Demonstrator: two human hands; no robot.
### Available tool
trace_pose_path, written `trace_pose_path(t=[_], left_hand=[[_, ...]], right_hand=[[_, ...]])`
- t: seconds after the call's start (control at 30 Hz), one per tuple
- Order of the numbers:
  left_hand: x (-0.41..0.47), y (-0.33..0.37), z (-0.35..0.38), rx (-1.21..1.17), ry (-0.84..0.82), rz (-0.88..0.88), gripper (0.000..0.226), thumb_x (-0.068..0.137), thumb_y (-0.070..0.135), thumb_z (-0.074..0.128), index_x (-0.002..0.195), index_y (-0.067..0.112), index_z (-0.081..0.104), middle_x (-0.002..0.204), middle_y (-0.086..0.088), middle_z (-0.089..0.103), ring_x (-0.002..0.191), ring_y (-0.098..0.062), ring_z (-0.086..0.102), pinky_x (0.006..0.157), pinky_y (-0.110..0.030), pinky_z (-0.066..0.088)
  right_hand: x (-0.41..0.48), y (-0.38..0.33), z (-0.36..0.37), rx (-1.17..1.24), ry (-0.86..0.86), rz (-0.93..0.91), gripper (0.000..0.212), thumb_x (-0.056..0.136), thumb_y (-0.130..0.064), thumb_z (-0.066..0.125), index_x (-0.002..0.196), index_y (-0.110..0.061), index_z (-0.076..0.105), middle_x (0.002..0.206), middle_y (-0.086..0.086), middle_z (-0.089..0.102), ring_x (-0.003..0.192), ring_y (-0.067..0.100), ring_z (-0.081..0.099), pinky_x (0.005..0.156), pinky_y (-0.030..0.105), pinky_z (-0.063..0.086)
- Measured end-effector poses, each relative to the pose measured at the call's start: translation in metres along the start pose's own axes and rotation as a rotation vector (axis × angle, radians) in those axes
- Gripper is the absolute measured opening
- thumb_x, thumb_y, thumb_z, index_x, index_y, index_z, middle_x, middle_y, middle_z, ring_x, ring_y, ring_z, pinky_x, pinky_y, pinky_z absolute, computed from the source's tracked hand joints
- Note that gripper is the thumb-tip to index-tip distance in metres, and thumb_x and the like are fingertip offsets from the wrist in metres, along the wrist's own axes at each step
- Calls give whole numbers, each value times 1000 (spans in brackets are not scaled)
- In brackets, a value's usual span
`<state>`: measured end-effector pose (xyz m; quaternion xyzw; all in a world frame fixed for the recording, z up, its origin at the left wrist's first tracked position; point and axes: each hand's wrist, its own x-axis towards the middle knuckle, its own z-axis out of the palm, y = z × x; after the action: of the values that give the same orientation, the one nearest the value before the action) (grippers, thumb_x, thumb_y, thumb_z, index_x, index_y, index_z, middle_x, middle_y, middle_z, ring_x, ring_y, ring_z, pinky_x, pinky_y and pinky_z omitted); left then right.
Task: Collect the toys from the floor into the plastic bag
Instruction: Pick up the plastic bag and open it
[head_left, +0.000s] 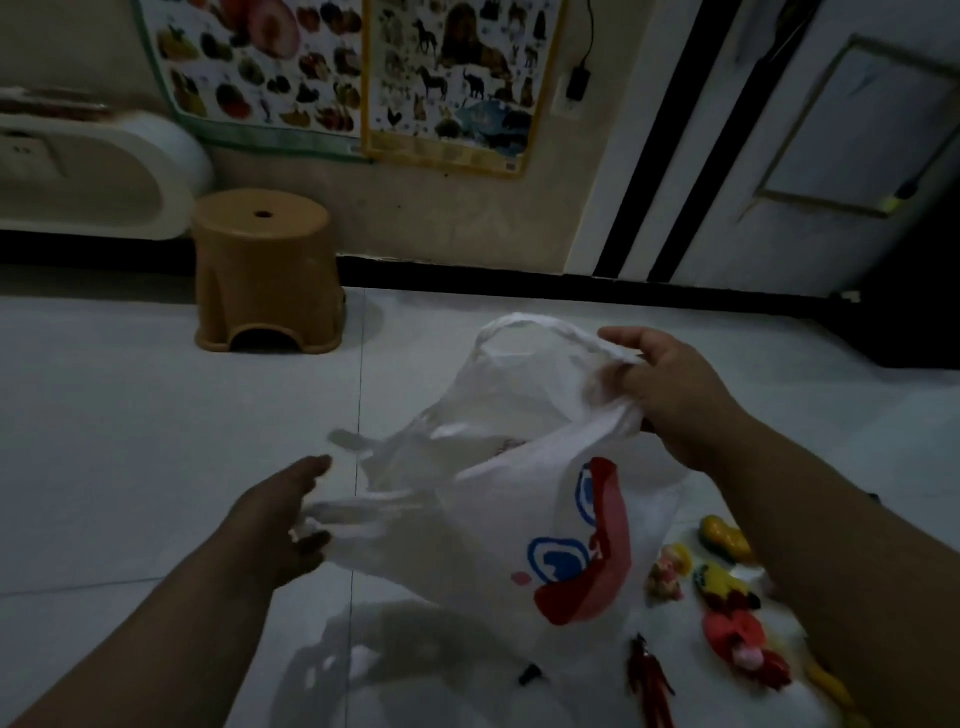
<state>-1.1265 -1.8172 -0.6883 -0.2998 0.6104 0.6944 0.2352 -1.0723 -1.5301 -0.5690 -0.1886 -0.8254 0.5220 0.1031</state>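
A white plastic bag (519, 493) with red and blue print hangs above the floor, stretched between both hands. My left hand (283, 525) pinches one handle at the bag's left side. My right hand (670, 395) grips the other handle at the upper right, holding the mouth apart. Several small toys lie on the floor under my right forearm: a yellow one (724, 538), a pink and yellow figure (667, 571), a yellow and red one (724, 587), a red and pink one (743, 644) and a thin dark red one (647, 680). A small black piece (530, 674) lies below the bag.
A brown plastic stool (265, 270) stands on the white tiled floor (130, 441) by the wall at the back left. A pale rounded piece of furniture (93, 171) sits at far left. Posters (452, 78) hang on the wall; a dark skirting runs along its base.
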Motion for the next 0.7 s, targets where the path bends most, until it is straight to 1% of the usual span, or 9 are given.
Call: trace_pose_path(t=[0.07, 0.17, 0.23, 0.33, 0.4, 0.47, 0.6, 0.63, 0.7], left_hand=[[-1, 2, -5, -164, -53, -89, 26, 90, 20, 61, 112, 8, 55, 95, -17, 57, 81, -28, 58, 90, -42, 46], [0, 2, -8, -207, -59, -101, 18, 90, 6, 58, 105, -4, 59, 85, -17, 61, 76, -22, 59, 80, -35, 50], [-1, 4, -7, -223, -73, -131, 19, 85, 10, 65, 100, 0, 60, 86, -18, 60, 75, -21, 59, 72, -34, 52], [3, 4, -10, -266, -62, -240, 41, 72, 33, 79, 95, 9, 54, 93, -15, 50, 80, -25, 53, 81, -40, 50], [7, 1, -12, -323, -55, -322, 54, 67, 41, 80, 102, 12, 52, 98, -12, 46, 87, -27, 50, 83, -43, 48], [11, -5, -14, -348, -65, -383, 59, 68, 43, 79, 111, 13, 51, 107, -13, 42, 94, -29, 47, 83, -42, 47], [22, -16, -10, -386, -144, -466, 52, 76, 34, 74, 117, 8, 55, 121, -16, 40, 97, -33, 45, 82, -43, 48], [23, -17, -8, -413, -169, -476, 47, 80, 28, 72, 117, 5, 55, 120, -17, 42, 100, -35, 45, 80, -41, 49], [28, -19, -4, -511, -179, -433, 37, 89, 14, 61, 122, 1, 52, 102, -19, 49, 93, -31, 51, 73, -36, 49]], right_hand=[[1, 0, 9, 20, -11, -1, 35, 92, -2, 49, 115, -26, 59, 100, 6, 64, 86, 27, 65, 75, 43, 56], [7, -3, 31, 74, -34, -4, 35, 91, 2, 48, 110, -25, 61, 96, 9, 65, 82, 26, 65, 68, 37, 55], [13, -7, 46, 99, -33, -11, 35, 91, 2, 48, 110, -24, 60, 95, 8, 65, 80, 23, 64, 66, 33, 55], [16, -15, 64, 122, -61, -25, 32, 91, 0, 48, 108, -25, 60, 98, 7, 64, 83, 24, 63, 70, 35, 55], [15, -19, 71, 112, -65, -49, 32, 91, 1, 48, 109, -24, 60, 98, 7, 64, 85, 25, 64, 74, 37, 56], [16, -23, 76, 130, -25, -67, 32, 91, 2, 49, 107, -23, 60, 96, 5, 64, 84, 25, 64, 76, 38, 56], [26, -33, 81, 221, 104, -41, 30, 90, 2, 51, 102, -24, 62, 96, 4, 63, 80, 22, 63, 74, 38, 56], [29, -35, 82, 253, 123, -29, 31, 90, 3, 51, 99, -25, 62, 97, 4, 63, 81, 22, 63, 74, 38, 56], [33, -39, 84, 306, 136, -3, 33, 89, 5, 50, 96, -26, 61, 96, 4, 63, 81, 21, 63, 74, 37, 56]])
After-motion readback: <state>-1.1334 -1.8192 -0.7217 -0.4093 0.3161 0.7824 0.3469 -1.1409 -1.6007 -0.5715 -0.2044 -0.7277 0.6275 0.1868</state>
